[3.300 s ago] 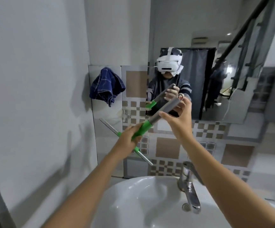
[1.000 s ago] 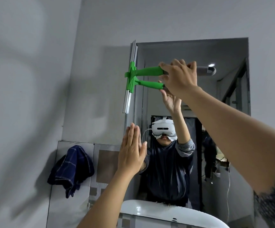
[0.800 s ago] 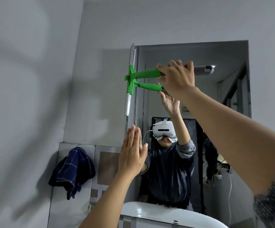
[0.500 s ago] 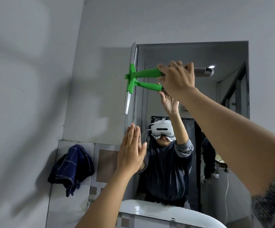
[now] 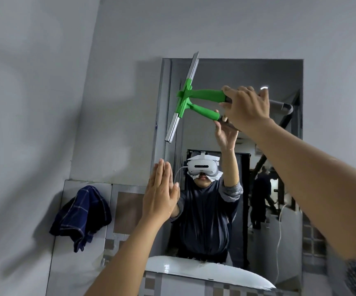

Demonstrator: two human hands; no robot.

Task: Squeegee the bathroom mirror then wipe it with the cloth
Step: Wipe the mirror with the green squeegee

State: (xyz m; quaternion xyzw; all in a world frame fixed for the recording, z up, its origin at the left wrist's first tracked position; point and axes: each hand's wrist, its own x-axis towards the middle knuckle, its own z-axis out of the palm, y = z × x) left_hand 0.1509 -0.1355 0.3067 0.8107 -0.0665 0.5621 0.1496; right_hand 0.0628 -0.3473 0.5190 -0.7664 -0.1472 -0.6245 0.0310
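Observation:
The bathroom mirror [image 5: 277, 82] hangs on the grey wall ahead. My right hand [image 5: 245, 107] grips the grey end of the green-handled squeegee [image 5: 207, 95]. Its metal blade [image 5: 182, 99] stands nearly upright, slightly tilted, against the glass near the mirror's upper left edge. My left hand [image 5: 160, 193] is flat with fingers together, palm toward the mirror's lower left edge, holding nothing. A dark blue checked cloth [image 5: 81, 214] hangs on the tiled wall left of the mirror.
The white basin's reflection [image 5: 204, 272] shows at the mirror's bottom. Patterned brown and white tiles [image 5: 128, 208] cover the wall below and left of the mirror. A plain grey side wall [image 5: 30, 124] stands close on the left.
The squeegee blade has shifted right from the mirror's left edge onto the glass and tilted a little. My left hand stays flat by the lower left edge.

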